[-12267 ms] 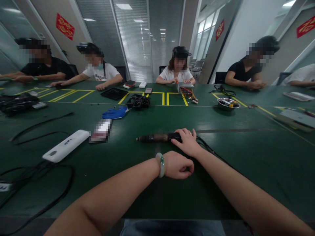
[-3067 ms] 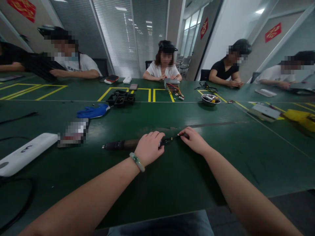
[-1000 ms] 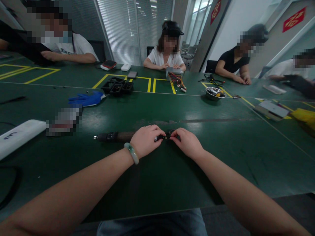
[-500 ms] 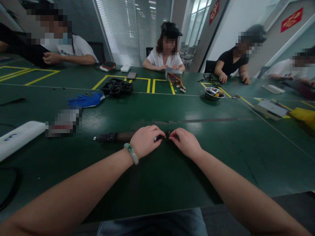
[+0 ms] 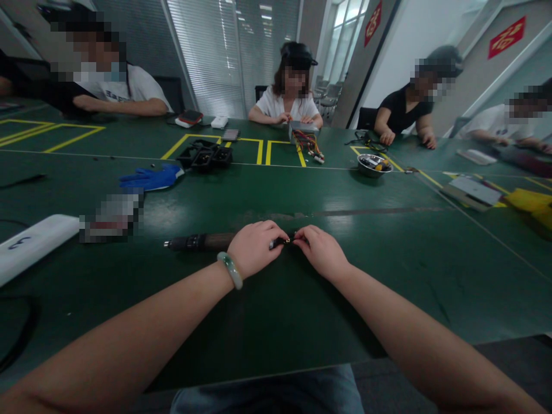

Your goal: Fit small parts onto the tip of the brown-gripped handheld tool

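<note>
A long dark tool (image 5: 199,241) with a brownish barrel lies flat on the green table (image 5: 388,241), its tip pointing left. My left hand (image 5: 254,248), with a pale green bangle on the wrist, is closed over the tool's right end. My right hand (image 5: 321,250) pinches a small dark plug (image 5: 288,239) right at that end, fingertips almost touching my left hand. The joint between plug and tool is mostly hidden by my fingers.
A white power strip (image 5: 34,244), a blurred flat item (image 5: 111,215) and a blue glove (image 5: 150,177) lie to the left. Black trays (image 5: 206,156), a wired metal box (image 5: 307,138) and a steel bowl (image 5: 373,165) sit farther back. Several people sit around the table.
My right hand has slid a little left, bringing the plug closer to my left hand. My left hand and the tool stay where they were. The view barely shifts.
</note>
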The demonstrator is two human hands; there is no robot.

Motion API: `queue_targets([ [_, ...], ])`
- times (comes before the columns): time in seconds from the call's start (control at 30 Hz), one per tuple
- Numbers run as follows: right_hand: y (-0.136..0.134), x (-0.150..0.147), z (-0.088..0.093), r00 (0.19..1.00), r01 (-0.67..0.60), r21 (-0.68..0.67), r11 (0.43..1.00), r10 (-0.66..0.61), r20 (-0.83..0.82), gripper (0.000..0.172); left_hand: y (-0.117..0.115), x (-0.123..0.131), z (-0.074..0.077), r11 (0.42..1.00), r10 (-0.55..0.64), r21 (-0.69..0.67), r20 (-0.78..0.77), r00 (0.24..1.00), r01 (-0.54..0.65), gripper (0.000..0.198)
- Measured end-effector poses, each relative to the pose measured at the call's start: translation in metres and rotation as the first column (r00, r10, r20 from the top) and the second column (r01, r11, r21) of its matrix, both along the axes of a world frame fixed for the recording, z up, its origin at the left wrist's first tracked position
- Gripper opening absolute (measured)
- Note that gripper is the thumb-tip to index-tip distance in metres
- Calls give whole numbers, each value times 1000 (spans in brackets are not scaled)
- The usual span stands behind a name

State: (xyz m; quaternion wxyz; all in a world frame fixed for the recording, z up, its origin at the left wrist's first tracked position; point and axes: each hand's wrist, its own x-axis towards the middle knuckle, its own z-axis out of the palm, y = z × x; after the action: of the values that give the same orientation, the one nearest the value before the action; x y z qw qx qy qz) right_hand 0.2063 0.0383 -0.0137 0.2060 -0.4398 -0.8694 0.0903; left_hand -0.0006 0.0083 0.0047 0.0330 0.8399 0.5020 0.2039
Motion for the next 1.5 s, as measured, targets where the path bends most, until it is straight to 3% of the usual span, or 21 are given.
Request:
queue_targets([
  [0.27,-1,-3,3,1000,5,1,1000,-5,4,11,1,0,-4,1000,-17,18,16,1000,16,18],
  [0.57,-8,6,16,989,104,-72,992,-95,113,15,1,-3,-5,999,-21,28,23,1000,21,19],
  [0.67,-8,8,18,990,76,-91,993,-65,122,11,1,-3,-5,999,-24,27,23,999,23,20],
  [0.97,-2,10,9,997,40,-20,999,-39,70,7,-1,-3,-7,999,-48,26,19,999,48,20],
  [1.5,0,3,0,995,-27,-17,1000,25,-100,3,-1,-1,-5,999,-43,21,11,999,43,18],
])
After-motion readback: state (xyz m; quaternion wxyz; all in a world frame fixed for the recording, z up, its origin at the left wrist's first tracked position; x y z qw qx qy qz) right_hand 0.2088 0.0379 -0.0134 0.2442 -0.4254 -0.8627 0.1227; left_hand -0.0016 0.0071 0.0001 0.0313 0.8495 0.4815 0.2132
